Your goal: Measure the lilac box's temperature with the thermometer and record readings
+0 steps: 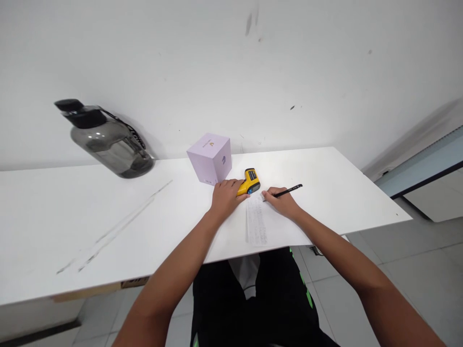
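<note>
Blk pen [291,190] in R hand [282,202], yel. device [250,182] in L hand [226,196]

Wears black trousers or shorts [253,320] with hidden hem | carries irregular bright green patches [309,298] down outer right leg [285,294], smaller patch [196,340] on left | shows bare forearms [190,246], bare fingers [234,183]

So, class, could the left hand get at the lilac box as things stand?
Probably yes: the left hand is close by the lilac box with nothing between, though it holds the yellow device and would likely need to release that first.
</note>
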`<state>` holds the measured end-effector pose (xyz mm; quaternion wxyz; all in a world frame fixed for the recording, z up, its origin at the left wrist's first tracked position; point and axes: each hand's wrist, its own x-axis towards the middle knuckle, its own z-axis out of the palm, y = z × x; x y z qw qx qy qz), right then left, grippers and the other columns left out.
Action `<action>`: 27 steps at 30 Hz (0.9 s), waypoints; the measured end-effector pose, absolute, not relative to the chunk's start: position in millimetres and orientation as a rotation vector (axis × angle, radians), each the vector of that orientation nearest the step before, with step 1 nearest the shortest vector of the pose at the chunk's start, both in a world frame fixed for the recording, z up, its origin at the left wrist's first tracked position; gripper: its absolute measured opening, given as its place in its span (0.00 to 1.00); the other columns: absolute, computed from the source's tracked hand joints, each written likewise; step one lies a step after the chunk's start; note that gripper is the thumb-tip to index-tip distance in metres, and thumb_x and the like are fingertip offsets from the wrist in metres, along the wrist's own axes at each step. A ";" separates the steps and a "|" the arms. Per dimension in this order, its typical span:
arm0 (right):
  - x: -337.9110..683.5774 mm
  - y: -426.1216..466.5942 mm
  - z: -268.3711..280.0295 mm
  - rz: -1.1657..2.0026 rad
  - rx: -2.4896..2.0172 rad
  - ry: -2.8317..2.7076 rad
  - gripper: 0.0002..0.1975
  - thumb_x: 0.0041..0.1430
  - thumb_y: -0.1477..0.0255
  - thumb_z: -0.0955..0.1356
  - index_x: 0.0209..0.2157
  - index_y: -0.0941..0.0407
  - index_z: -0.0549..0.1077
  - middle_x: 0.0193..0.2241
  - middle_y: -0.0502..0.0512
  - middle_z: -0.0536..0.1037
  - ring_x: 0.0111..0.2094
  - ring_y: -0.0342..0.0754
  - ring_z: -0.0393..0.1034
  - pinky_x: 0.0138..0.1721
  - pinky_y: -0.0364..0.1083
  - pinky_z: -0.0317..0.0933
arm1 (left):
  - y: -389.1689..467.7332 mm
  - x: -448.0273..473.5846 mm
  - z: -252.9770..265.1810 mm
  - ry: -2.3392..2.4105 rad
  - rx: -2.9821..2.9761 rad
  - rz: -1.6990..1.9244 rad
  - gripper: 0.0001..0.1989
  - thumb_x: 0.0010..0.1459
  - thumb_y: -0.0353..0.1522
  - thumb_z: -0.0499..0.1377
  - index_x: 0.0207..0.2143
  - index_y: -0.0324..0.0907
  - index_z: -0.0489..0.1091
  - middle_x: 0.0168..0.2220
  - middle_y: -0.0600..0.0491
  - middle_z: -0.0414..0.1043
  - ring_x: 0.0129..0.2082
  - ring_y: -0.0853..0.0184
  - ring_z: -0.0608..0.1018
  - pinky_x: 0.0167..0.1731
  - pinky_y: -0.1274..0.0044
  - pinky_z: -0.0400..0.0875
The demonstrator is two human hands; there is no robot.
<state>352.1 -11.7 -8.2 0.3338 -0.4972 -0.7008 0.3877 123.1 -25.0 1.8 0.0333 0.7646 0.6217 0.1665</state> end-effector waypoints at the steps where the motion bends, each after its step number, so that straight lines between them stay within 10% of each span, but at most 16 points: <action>1: 351.8 -12.1 -8.2 1.002 -1.303 -1.822 0.22 0.58 0.51 0.67 0.20 0.52 0.69 0.20 0.49 0.69 0.26 0.47 0.62 0.30 0.48 0.55 | -25.3 123.6 2.4 1.912 2.342 0.510 0.25 0.65 0.44 0.66 0.62 0.48 0.74 0.59 0.47 0.80 0.57 0.51 0.79 0.53 0.64 0.68; 27: 351.8 -11.4 -7.2 1.001 -1.292 -1.793 0.23 0.56 0.51 0.67 0.18 0.52 0.67 0.18 0.48 0.64 0.24 0.45 0.58 0.29 0.48 0.54 | -28.0 125.8 7.7 1.928 2.289 0.448 0.25 0.67 0.44 0.63 0.64 0.51 0.71 0.65 0.50 0.75 0.59 0.53 0.79 0.54 0.65 0.69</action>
